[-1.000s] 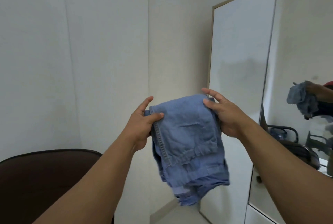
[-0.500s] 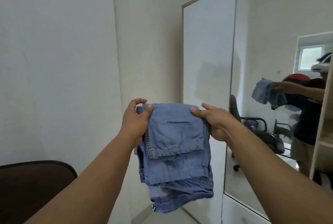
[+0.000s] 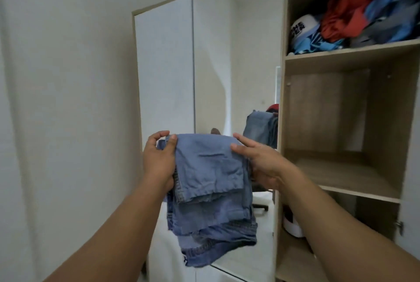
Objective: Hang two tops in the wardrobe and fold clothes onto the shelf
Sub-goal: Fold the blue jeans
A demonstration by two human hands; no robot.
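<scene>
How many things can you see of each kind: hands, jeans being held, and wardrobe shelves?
Hands: 2, the left hand and the right hand
Folded blue jeans: 1, gripped by both hands
Wardrobe shelves: 2, the upper shelf with piled clothes and the middle shelf
Total: 5

A single head-worn view looks forward at the tall light-wood wardrobe (image 3: 281,122) from close by, facing its mirrored door (image 3: 236,66) left of the open wooden shelves (image 3: 350,177).

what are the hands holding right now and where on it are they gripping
Folded blue jeans, held up in front of the wardrobe. The left hand pinches the top left corner; the right hand holds the top right edge.
</scene>
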